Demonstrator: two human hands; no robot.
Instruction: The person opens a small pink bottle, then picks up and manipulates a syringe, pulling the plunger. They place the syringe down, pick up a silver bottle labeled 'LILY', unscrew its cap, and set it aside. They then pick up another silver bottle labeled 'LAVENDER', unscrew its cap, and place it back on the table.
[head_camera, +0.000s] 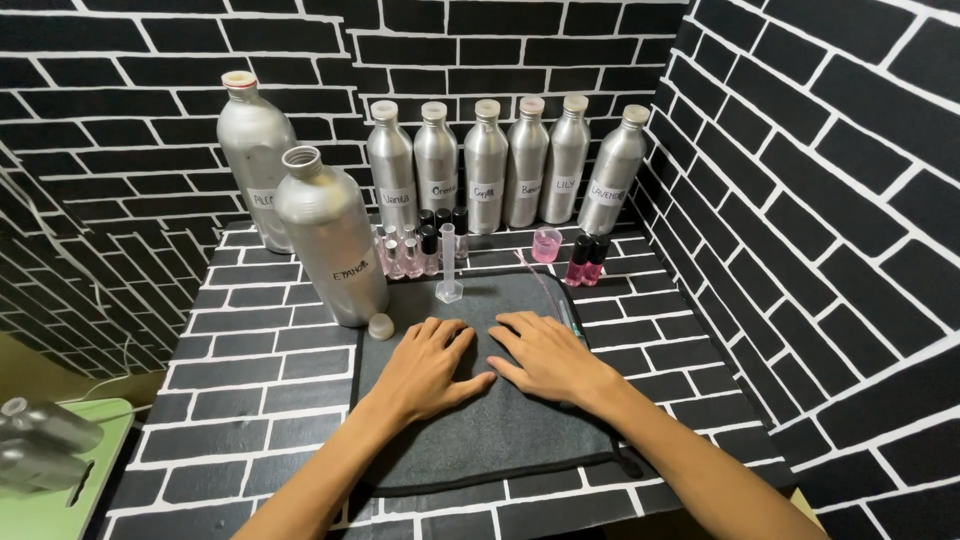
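Hands (490, 365) flat on mat (470, 440) (cylinder (448, 265) beyond)

Both hands (490, 365) flat on mat (480, 440), measuring cylinder (448, 265) behind, open bottle (330, 240) left.

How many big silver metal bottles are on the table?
8. Six capped ones line the back wall; a taller capped one stands back left; an uncapped one stands front left.
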